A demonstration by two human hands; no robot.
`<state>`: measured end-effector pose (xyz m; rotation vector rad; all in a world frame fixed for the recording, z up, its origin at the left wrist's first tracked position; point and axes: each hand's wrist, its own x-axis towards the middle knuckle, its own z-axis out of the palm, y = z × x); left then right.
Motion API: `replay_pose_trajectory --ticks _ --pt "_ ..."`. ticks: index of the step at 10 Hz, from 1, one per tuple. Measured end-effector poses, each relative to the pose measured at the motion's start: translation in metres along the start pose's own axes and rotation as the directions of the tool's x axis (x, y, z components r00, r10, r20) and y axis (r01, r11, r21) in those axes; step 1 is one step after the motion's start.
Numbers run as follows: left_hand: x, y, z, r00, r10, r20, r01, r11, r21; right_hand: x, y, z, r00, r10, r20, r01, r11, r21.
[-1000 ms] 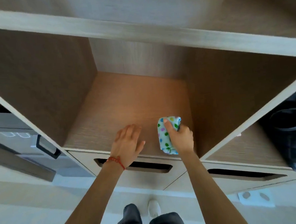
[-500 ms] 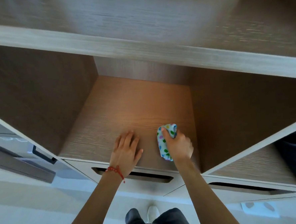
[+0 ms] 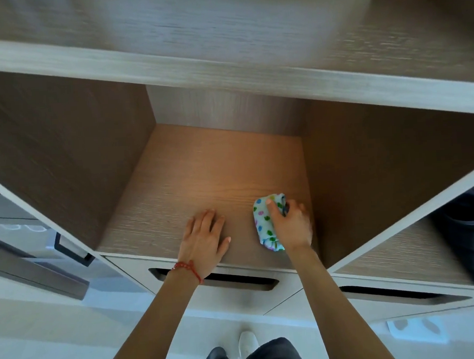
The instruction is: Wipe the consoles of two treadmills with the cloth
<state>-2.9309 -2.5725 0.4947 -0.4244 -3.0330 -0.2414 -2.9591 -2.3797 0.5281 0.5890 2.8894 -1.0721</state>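
A white cloth (image 3: 263, 219) with coloured dots is bunched in my right hand (image 3: 291, 226), which presses it onto the floor of an open wooden shelf compartment (image 3: 197, 181), near its right wall. My left hand (image 3: 205, 241) lies flat on the same shelf floor by the front edge, fingers apart, a red string bracelet on its wrist. No treadmill or console is in view.
Drawers with slot handles (image 3: 217, 280) sit below the shelf. A dark bag (image 3: 472, 234) fills the compartment to the right. A grey unit with a black handle (image 3: 73, 250) stands at the left. My feet show on the pale floor (image 3: 46, 343).
The view has tilted so the shelf sits lower in frame. Both hands stay on the shelf floor; the cloth hand has shifted slightly toward the right wall.
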Motion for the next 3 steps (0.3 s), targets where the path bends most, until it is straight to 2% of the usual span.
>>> replay_pose_trajectory --ticks 1,2,3 --pt "-0.003 -0.002 0.000 0.999 0.024 -0.022 -0.024 1.000 -0.006 -0.013 0.005 -0.004 0.999 -0.039 -0.037 0.041 0.998 0.046" --pt "-0.010 -0.003 0.001 0.992 0.076 -0.100 -0.077 0.997 -0.009 -0.030 0.015 -0.005 0.993 -0.068 -0.093 0.073 0.996 0.043" --pt "-0.019 0.000 -0.001 0.983 0.081 -0.167 -0.091 0.995 -0.050 -0.051 0.022 -0.003 0.975 -0.139 -0.175 0.133 0.990 -0.041"
